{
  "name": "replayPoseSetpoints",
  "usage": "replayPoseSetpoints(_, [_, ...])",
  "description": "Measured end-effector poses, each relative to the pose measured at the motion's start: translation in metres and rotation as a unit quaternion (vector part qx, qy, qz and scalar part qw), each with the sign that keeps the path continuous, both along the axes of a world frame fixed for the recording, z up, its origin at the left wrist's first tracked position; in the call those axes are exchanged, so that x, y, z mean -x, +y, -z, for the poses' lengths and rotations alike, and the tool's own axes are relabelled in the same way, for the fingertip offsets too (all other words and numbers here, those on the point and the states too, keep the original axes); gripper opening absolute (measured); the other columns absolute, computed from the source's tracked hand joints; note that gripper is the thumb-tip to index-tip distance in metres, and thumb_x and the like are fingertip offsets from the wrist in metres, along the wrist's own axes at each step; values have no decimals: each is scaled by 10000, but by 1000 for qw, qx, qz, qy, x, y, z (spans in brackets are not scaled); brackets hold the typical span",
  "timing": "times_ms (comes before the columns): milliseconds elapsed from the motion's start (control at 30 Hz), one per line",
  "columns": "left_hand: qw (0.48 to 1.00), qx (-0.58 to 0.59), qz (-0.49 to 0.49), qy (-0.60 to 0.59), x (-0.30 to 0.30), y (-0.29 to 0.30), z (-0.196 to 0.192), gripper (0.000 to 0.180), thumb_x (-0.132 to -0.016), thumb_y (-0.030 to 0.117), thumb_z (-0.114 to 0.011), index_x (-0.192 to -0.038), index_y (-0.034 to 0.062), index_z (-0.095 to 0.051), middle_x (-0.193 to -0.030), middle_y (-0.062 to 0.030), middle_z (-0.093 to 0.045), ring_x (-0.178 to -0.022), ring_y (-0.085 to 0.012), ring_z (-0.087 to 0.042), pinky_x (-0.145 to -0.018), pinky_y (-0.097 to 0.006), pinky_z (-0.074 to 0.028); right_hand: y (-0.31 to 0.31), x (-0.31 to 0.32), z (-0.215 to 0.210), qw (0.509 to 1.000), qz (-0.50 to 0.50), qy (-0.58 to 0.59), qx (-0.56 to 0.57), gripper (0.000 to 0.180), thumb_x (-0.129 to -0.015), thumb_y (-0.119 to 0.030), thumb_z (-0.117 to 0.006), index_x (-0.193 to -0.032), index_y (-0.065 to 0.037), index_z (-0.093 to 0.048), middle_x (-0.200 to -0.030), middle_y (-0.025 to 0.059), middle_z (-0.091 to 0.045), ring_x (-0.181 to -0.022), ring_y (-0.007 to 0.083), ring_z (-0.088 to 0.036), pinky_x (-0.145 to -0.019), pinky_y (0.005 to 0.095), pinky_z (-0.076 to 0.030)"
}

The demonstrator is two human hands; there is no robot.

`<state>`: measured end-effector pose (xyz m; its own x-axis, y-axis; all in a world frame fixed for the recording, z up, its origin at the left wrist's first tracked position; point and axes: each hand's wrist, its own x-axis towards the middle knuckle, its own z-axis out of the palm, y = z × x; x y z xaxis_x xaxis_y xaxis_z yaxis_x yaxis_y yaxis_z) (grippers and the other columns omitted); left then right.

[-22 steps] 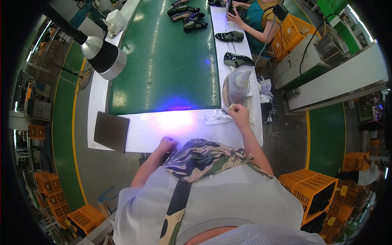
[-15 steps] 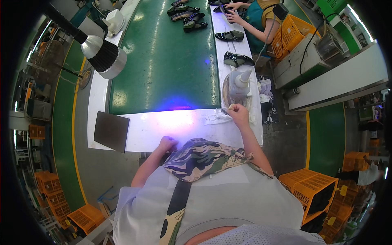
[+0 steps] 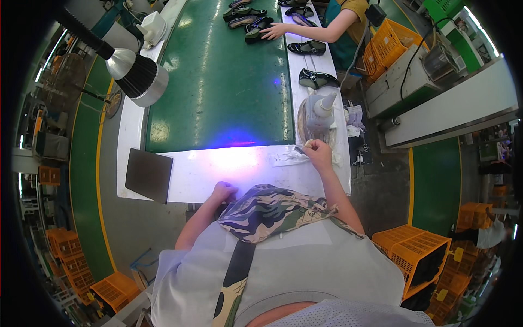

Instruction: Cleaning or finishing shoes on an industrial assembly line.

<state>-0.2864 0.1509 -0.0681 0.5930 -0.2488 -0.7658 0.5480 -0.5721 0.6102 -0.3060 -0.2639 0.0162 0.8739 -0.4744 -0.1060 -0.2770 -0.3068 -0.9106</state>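
My right hand [image 3: 320,153] pinches a small dark grey object [image 3: 299,149] at the table's right corner; its kind is too small to make out. A crumpled white cloth [image 3: 287,156] lies just beside it. Behind that hand stands a translucent white squeeze bottle [image 3: 320,111] with a spout. My left hand [image 3: 223,192] rests curled at the front edge of the white table [image 3: 196,180]. Whatever its fingers may hold is hidden. Black strap shoes [image 3: 317,79] stand along the right ledge.
A green conveyor belt [image 3: 218,92] carries several shoes at its far end, where a co-worker's hand [image 3: 274,31] touches one. On the left are a dark flat panel [image 3: 149,175] and a lamp [image 3: 139,79]. Orange crates [image 3: 411,253] stand at the right.
The co-worker has put down the shoe they held and stretched an arm left over the belt to another shoe. Both my hands have stayed in place.
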Motion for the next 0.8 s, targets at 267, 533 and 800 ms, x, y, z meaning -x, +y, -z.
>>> replayPoseSetpoints(267, [1000, 5, 2, 0, -1, 1, 1, 248, -810, 215, -749, -748, -16, -684, -609, -80, -635, -450, -158, -579, -436, -289, -475, 0, 0, 3, 1000, -2, 0, -4, 150, -711, -111, -772, -787, -14, -688, -699, 51, -671, -622, 119, -607, -604, 282, -493])
replayPoseSetpoints(533, [1000, 4, -1, 1, -1, 0, -1, 259, -813, 227, -748, -743, -13, -682, -608, -80, -634, -447, -162, -580, -433, -292, -477, 1, 0, 5, 1000, -6, -7, -13, 163, -712, -117, -781, -789, -13, -682, -708, 53, -671, -630, 118, -607, -609, 283, -495])
replayPoseSetpoints(800, [1000, 2, 3, -2, -1, -1, -1, 264, -812, 238, -747, -738, -7, -683, -612, -77, -638, -451, -157, -581, -437, -290, -480, 2, 0, 0, 1000, -10, 0, -10, 176, -714, -126, -786, -791, -9, -679, -719, 49, -671, -644, 111, -605, -620, 281, -497])
